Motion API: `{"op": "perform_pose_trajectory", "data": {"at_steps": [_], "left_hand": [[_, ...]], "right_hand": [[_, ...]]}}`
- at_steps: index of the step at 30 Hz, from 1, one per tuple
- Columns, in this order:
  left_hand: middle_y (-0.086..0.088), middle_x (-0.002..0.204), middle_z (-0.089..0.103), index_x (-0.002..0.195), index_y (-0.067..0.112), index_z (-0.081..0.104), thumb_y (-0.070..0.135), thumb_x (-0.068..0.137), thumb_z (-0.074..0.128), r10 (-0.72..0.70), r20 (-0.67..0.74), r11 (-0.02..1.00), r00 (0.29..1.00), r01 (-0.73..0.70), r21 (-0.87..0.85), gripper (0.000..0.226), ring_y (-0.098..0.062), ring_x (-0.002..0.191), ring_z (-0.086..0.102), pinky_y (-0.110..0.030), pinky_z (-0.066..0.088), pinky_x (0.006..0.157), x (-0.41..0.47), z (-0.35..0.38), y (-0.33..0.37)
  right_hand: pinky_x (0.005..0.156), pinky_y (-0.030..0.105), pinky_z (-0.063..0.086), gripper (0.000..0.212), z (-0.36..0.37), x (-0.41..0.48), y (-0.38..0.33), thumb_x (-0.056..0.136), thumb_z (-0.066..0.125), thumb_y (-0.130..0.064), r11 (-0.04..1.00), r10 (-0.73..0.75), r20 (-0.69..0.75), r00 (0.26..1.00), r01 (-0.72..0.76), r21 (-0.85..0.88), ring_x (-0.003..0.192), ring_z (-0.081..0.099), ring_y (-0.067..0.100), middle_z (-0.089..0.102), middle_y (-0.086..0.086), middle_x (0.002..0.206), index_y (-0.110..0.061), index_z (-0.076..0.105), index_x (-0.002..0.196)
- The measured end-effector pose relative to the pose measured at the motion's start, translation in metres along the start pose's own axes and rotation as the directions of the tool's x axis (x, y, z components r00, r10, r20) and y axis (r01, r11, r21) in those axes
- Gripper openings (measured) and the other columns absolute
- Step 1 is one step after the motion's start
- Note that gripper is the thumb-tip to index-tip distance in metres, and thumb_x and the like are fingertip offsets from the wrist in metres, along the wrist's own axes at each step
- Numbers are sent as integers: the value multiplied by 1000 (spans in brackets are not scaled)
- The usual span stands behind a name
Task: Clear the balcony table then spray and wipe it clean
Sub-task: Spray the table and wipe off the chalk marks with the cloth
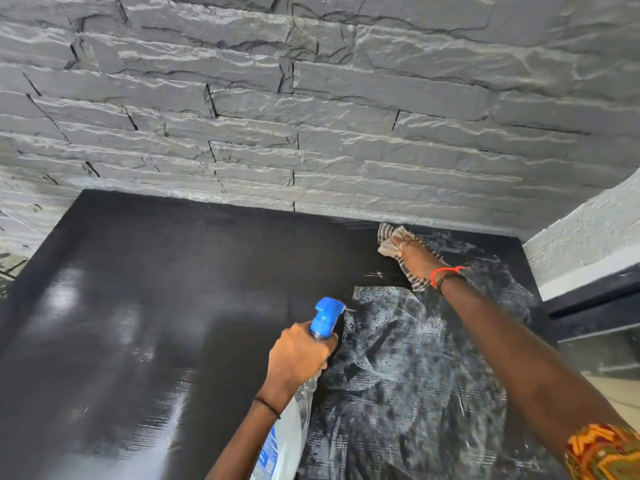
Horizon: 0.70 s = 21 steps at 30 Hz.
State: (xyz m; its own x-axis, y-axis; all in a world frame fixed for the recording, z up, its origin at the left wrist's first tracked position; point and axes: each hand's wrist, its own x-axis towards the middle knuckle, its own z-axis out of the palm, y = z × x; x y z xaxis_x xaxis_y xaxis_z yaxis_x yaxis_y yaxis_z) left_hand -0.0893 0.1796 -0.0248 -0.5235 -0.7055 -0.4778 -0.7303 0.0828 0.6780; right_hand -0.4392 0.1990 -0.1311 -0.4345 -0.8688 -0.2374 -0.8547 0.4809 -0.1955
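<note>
A black table [145, 306] fills the lower view, its top bare of objects. Its right half carries grey wet smears and droplets [408, 368]. My left hand [298, 358] is closed around the neck of a clear spray bottle [294, 424] with a blue trigger head [327, 315], held above the table's middle. My right hand [414, 258] is stretched to the far right part of the table near the wall. It presses a striped beige cloth [388, 237] flat onto the surface.
A dark grey stone-clad wall [311, 116] rises directly behind the table. A light textured ledge [585, 237] and a dark sill [595, 317] stand at the right. Some foliage shows at the far left edge [10, 268].
</note>
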Motion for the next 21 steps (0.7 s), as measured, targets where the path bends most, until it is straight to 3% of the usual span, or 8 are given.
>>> {"op": "perform_pose_trajectory", "data": {"at_steps": [6,9,13,16,17,19,21], "left_hand": [[-2,62,67,63,19,53,50,72,59,6,98,1000,995,-6,-8,33,-27,68,64,-31,46,62,-17,18,7],[1,57,60,61,22,49,49,74,58,34,160,997,987,-44,61,31,-28,75,64,-30,45,65,-35,30,9],[8,46,56,66,23,51,51,78,62,53,191,993,980,-73,98,32,-11,55,56,-26,42,64,-62,38,1],[7,49,56,80,26,56,53,78,61,6,144,991,990,-25,132,27,-18,70,63,-26,42,66,-79,33,-17],[6,52,58,80,30,56,53,77,61,-16,126,991,992,-1,130,24,-18,73,64,-26,43,66,-84,30,-24],[7,52,60,68,34,54,54,75,61,-72,98,991,993,59,121,23,-8,58,59,-26,42,62,-94,19,-39],[9,49,60,64,30,55,54,71,60,-117,77,988,990,108,111,26,-6,52,56,-24,41,56,-99,11,-54]], "right_hand": [[118,28,8,67,4,-1,5,85,40,12,1000,12,18,1000,-11,-28,145,10,29,8,21,155,-4,20,148],[118,29,9,70,3,-2,4,85,39,15,1000,17,3,1000,-17,-25,145,8,28,5,18,156,-6,19,148],[119,32,11,74,4,-2,3,83,40,17,999,27,11,1000,-27,-24,145,8,29,3,18,157,-8,18,149],[119,34,13,75,3,-1,5,83,40,17,999,37,26,999,-37,-7,145,8,30,3,16,157,-11,19,149],[119,35,14,76,4,0,5,83,40,17,999,42,30,999,-42,-4,145,9,30,3,16,157,-11,19,149],[118,35,15,76,5,0,5,82,41,17,999,50,34,998,-50,1,145,11,31,3,15,157,-12,19,149],[118,34,14,75,4,-1,5,83,43,15,998,58,39,998,-58,2,145,11,30,5,16,157,-12,19,149]]}}
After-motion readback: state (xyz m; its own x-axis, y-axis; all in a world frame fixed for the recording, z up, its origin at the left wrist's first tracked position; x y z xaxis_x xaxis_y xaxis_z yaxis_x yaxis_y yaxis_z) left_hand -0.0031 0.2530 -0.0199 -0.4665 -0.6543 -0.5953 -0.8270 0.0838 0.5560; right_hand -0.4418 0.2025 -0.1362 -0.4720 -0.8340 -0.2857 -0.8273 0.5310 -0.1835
